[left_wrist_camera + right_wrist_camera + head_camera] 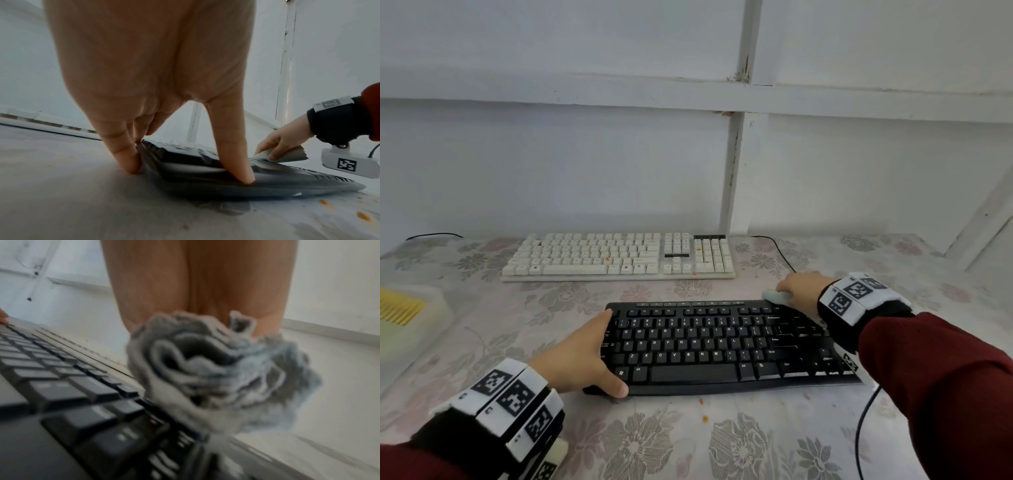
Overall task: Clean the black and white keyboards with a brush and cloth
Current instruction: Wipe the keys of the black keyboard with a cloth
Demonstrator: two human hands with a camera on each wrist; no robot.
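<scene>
The black keyboard (pixel 722 346) lies near the front edge of the bench (pixel 722 445), which is covered by a floral cloth. The left hand (pixel 582 359) steadies the keyboard's left end, its fingers (pixel 125 155) straight against that edge and the thumb down on the front corner. The right hand (pixel 799 291) sits at the keyboard's far right corner, its fingers curled round a bunched grey cloth (pixel 216 369) that touches the keys there. The white keyboard (pixel 619 257) lies farther back, toward the rear edge, well apart from both hands. A brush with yellow bristles (pixel 400 310) rests at the left edge. Orange crumbs (pixel 363 216) dot the bench in front of the black keyboard.
</scene>
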